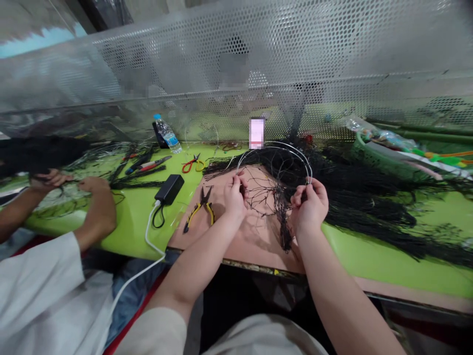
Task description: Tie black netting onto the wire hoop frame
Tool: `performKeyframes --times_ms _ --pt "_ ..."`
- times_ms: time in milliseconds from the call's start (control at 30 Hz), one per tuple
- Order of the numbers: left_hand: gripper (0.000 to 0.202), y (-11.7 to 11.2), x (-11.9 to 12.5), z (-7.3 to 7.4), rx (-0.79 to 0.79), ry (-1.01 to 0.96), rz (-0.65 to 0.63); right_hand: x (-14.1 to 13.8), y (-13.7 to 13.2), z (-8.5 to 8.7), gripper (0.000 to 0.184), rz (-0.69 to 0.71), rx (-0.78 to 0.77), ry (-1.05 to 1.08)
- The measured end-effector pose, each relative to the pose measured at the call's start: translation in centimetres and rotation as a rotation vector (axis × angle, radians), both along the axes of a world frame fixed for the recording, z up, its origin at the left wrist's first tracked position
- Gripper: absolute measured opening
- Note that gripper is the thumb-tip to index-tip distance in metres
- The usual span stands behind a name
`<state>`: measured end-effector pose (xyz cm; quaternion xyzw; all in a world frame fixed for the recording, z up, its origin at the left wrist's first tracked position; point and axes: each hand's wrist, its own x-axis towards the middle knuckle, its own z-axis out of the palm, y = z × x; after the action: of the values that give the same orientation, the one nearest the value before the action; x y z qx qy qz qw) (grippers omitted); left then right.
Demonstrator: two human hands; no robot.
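Note:
My left hand [235, 196] is closed in a pinch on the black netting [271, 195] strung across a thin metal wire hoop [275, 145]. On the hoop's right side, my right hand [309, 204] is closed around the rim and the netting together. A bunch of the net hangs down between my hands over a brown board [254, 236]. The hoop arches up and away from me above the board.
Yellow-handled pliers [199, 209] lie left of my left hand, beside a black charger [169, 190] with a white cable. Red scissors [192, 163], a water bottle [167, 133] and a phone [256, 132] stand further back. Black netting is heaped right [369, 197]. A co-worker's hands [70, 185] handle net at left.

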<state>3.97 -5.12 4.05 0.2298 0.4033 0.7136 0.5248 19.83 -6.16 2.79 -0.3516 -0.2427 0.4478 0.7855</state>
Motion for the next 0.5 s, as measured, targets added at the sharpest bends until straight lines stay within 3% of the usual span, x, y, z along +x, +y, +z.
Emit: performKeyframes --times_ms 233,500 --pt "0.021 0.3 -0.2 -0.2 -0.006 0.011 0.02 -0.2 0.4 -0.4 0.018 -0.006 -0.021 0.004" --pt "0.017 1.3 -1.3 -0.7 -0.011 0.04 0.041 0.3 1.5 1.9 0.007 0.061 -0.089 -0.064"
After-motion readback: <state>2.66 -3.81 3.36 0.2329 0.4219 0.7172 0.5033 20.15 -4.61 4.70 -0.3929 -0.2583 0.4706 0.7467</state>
